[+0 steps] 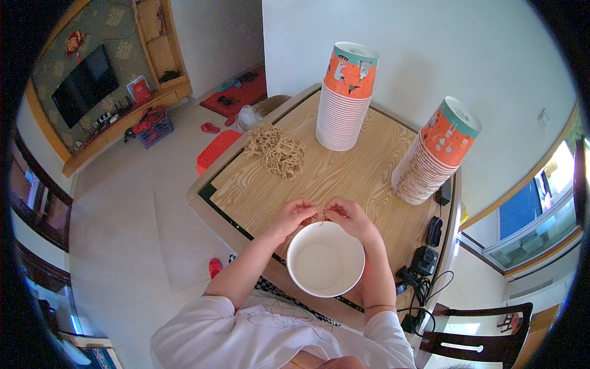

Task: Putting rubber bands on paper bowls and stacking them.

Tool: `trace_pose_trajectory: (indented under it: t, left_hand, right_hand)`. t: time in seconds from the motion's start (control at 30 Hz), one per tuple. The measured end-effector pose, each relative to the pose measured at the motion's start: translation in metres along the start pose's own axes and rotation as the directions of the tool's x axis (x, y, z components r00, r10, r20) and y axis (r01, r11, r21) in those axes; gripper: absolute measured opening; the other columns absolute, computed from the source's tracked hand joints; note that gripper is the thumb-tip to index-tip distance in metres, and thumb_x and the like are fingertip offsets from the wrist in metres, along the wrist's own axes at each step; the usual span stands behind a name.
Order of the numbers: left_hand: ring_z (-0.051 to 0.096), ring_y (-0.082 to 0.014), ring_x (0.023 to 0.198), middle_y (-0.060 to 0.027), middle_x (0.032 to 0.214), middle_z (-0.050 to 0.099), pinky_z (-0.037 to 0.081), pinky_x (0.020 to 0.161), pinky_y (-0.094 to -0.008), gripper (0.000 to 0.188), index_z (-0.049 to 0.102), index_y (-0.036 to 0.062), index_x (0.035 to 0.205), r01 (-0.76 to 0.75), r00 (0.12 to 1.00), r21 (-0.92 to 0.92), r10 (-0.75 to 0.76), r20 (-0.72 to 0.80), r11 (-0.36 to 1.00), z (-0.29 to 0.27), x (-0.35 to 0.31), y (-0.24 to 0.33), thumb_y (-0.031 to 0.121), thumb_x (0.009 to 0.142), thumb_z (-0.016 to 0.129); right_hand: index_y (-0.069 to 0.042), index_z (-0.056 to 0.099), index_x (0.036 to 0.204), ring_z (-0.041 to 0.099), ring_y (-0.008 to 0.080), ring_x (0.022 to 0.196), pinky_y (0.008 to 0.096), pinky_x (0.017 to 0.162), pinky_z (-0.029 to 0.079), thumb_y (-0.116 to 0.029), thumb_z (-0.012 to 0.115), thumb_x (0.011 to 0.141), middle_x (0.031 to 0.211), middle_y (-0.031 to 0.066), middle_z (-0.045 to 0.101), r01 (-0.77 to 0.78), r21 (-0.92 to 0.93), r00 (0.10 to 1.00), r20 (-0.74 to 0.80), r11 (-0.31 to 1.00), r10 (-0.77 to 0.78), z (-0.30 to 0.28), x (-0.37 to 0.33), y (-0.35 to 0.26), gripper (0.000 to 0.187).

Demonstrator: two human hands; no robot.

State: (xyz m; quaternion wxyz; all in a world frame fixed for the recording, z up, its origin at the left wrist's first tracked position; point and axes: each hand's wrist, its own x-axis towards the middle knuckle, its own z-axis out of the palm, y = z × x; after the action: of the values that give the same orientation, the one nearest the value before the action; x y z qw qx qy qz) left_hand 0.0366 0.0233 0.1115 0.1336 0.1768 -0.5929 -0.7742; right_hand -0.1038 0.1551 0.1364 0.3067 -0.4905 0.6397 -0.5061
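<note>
My left hand [296,215] and my right hand [348,216] meet just beyond the far rim of a white paper bucket [353,261]. Fingers of both are pinched together around what looks like a short length of brown twine [324,215]; most of it is hidden. The bucket stands mouth up near the table's front edge, with nothing visible inside, between my forearms. A loose heap of brown twine [275,152] lies farther left on the table. Two upside-down stacks of paper buckets rise beyond my hands: one far stack [347,92] and one right stack [439,147], with brown twine along its side.
The wood-grain table [246,197] meets a white wall behind. Black adapters and cables [423,270] crowd its right edge, close to a dark wooden chair [479,335]. A red stool [215,150] sits past the left edge. Farther off are a television [86,85] and a storage crate [153,130].
</note>
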Motion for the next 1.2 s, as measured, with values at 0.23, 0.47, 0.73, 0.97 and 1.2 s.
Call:
trace_pose_trajectory:
  t: [0.23,0.47,0.73,0.97,1.2]
  left_hand:
    - [0.058,-0.0099,0.075,-0.0016,0.083,0.062,0.047,0.068,-0.0235,0.018,0.06,0.0046,0.095,-0.047,0.999,0.023,0.047,-0.005,0.999,-0.001,0.002,-0.005,0.017,0.083,0.063]
    - [0.059,-0.0099,0.075,-0.0027,0.082,0.064,0.047,0.067,-0.0231,0.016,0.064,0.0029,0.092,-0.058,0.995,0.086,0.064,-0.071,0.995,-0.002,0.003,-0.006,0.017,0.084,0.062]
    - [0.058,-0.0098,0.071,-0.0019,0.079,0.064,0.047,0.066,-0.0232,0.016,0.064,0.0019,0.091,-0.014,0.994,0.073,0.022,-0.111,0.997,0.004,0.001,0.0,0.015,0.083,0.063]
    - [0.059,-0.0096,0.072,-0.0027,0.08,0.064,0.048,0.064,-0.0235,0.015,0.064,0.0016,0.091,-0.062,0.993,0.28,0.086,-0.075,0.958,0.0,0.001,-0.003,0.014,0.083,0.062]
    - [0.06,-0.0109,0.076,-0.0047,0.084,0.065,0.049,0.068,-0.0236,0.015,0.064,0.0013,0.093,-0.079,0.994,0.145,0.089,-0.061,0.986,-0.001,0.0,-0.002,0.012,0.083,0.063]
  right_hand:
    - [0.001,0.056,0.087,0.053,0.0045,0.069,0.0199,0.059,0.043,-0.005,0.057,0.085,0.074,-0.0001,0.058,0.009,-0.021,1.0,0.021,1.0,-0.008,0.0,0.002,0.003,0.007]
    - [0.002,0.056,0.087,0.055,0.0055,0.07,0.0202,0.06,0.044,-0.006,0.057,0.085,0.075,0.0006,0.059,-0.035,-0.007,0.999,0.005,0.999,0.035,0.0,0.0,0.003,0.008]
    - [0.001,0.058,0.088,0.058,0.0097,0.07,0.0252,0.062,0.047,-0.01,0.058,0.085,0.074,0.0055,0.063,-0.076,0.008,0.997,-0.003,0.997,0.076,-0.001,0.0,0.002,0.011]
    - [0.001,0.056,0.089,0.055,0.0055,0.07,0.0204,0.06,0.045,-0.008,0.057,0.086,0.075,0.0011,0.06,-0.024,-0.054,1.0,0.013,0.998,0.025,0.001,0.0,-0.002,0.01]
    - [0.0,0.057,0.087,0.057,0.01,0.07,0.0252,0.063,0.047,-0.009,0.057,0.085,0.074,0.0049,0.061,-0.065,0.034,0.998,0.002,0.997,0.065,-0.001,0.0,0.006,0.009]
